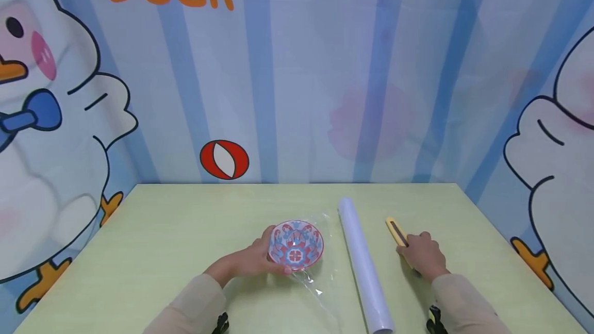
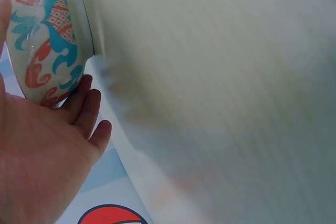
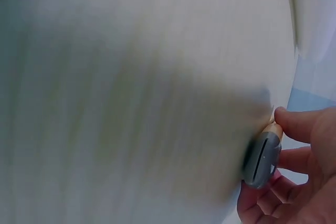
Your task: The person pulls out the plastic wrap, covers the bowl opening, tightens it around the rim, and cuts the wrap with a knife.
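Observation:
My left hand (image 1: 252, 259) holds a patterned bowl (image 1: 296, 245) by its left side, thumb at the near rim and fingers round the far side. In the left wrist view the bowl (image 2: 50, 43) shows red and blue motifs outside, with its foot close to the tabletop. Clear plastic film (image 1: 327, 272) lies under and to the right of the bowl. My right hand (image 1: 424, 255) grips a yellow utility knife (image 1: 396, 231) low over the table. The right wrist view shows the knife's grey end (image 3: 262, 161) between thumb and fingers. Whether its blade is out, I cannot tell.
A long pale lavender roll (image 1: 364, 267) lies lengthwise between the two hands. The pale yellow-green table (image 1: 185, 220) ends at a blue striped backdrop (image 1: 301, 92) with cartoon ducks on both sides.

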Demonstrator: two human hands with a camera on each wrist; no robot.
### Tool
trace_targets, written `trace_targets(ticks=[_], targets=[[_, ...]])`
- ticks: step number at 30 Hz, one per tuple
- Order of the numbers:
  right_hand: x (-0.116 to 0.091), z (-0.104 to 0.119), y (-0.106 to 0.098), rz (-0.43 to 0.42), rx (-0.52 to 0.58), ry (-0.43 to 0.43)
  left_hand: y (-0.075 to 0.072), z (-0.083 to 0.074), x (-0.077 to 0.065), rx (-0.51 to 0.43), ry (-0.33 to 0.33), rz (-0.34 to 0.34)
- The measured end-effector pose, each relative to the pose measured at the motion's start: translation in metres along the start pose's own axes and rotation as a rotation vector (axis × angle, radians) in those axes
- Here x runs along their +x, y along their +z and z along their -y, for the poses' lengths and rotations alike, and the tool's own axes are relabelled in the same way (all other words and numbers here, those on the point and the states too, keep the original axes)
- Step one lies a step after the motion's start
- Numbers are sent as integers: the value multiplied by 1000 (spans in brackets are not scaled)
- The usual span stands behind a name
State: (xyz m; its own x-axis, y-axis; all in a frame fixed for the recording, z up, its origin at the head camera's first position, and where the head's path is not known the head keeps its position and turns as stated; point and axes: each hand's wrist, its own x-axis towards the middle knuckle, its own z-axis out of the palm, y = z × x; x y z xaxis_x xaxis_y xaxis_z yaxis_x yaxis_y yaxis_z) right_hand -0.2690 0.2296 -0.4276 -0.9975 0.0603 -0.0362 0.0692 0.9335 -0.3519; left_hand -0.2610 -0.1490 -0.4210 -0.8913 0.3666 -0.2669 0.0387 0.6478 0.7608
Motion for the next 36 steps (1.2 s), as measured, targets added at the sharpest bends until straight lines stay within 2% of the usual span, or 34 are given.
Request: trace_targets(ticks=[4,9,15,28,33,36], targets=[[1,-1,1,4,-7,-11,0,0,0,3,-4,-4],[2,-3,-1,23,19,15,1,0,1,-3,9,-8],[1,1,-10,45,-19,38,3,1,1,-10,3,0],[0,26,-22,62,3,-62,0,1,1,-3,15,3],[3,42,-20,-18,74,-118,1,1,1,-7,-2,9],[9,54,-19,-31,163,-154,0,1,1,-12,0,9]])
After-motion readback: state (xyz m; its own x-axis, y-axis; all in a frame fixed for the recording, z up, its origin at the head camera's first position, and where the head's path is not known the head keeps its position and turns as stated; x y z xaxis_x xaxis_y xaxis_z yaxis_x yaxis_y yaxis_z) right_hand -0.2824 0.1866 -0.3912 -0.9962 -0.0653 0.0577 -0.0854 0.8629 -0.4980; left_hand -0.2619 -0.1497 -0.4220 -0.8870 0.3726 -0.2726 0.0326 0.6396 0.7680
